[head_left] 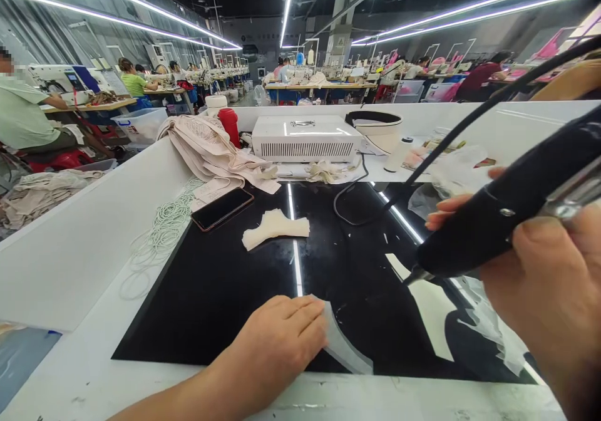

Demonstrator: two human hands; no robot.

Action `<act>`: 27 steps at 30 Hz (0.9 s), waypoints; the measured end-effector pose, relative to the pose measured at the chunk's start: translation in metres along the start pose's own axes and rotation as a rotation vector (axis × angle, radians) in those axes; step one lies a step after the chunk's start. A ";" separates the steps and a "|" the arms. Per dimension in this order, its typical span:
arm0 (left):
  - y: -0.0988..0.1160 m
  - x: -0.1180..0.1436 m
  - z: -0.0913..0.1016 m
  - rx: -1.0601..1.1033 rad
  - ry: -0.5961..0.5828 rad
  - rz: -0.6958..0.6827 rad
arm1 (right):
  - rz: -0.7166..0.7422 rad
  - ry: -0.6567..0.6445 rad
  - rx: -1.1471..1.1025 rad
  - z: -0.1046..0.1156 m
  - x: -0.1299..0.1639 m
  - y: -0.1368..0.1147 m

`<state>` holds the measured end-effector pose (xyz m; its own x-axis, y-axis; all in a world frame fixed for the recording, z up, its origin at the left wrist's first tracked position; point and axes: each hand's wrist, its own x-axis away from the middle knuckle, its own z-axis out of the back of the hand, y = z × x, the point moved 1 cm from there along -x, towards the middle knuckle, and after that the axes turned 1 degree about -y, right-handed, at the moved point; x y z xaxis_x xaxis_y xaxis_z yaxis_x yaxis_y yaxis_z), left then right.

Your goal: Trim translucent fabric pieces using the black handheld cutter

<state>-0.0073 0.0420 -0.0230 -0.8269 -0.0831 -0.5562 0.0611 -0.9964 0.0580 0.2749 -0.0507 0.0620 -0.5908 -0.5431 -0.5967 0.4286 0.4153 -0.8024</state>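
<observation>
My view shows a white bench (87,368) carrying pale cord (164,230), left, and a black panel (201,308) with a curved whitish piece (344,343), lower centre.

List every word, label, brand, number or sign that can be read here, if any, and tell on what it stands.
No text can be read with certainty.
Marks on the back wall: too small and blurred.
Sign on the pillar: a triangle shows; any wording is too small.
Handheld tool: no readable text.
White slotted box: no readable text.
</observation>
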 end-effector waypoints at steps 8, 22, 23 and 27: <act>0.001 0.000 0.000 -0.039 -0.013 -0.016 | -0.103 -0.197 -0.420 -0.065 0.018 -0.015; 0.003 -0.003 0.005 -0.087 0.000 -0.033 | -0.063 -0.086 -0.544 -0.107 0.043 -0.005; 0.003 -0.003 0.005 -0.088 0.000 -0.032 | -0.062 -0.088 -0.540 -0.106 0.043 -0.005; 0.003 -0.002 0.005 -0.085 -0.006 -0.032 | -0.058 -0.085 -0.547 -0.106 0.044 -0.005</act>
<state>-0.0083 0.0388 -0.0177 -0.8323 -0.0509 -0.5520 0.0811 -0.9962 -0.0304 0.1745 0.0003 0.0405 -0.5362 -0.6237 -0.5687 -0.0338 0.6891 -0.7239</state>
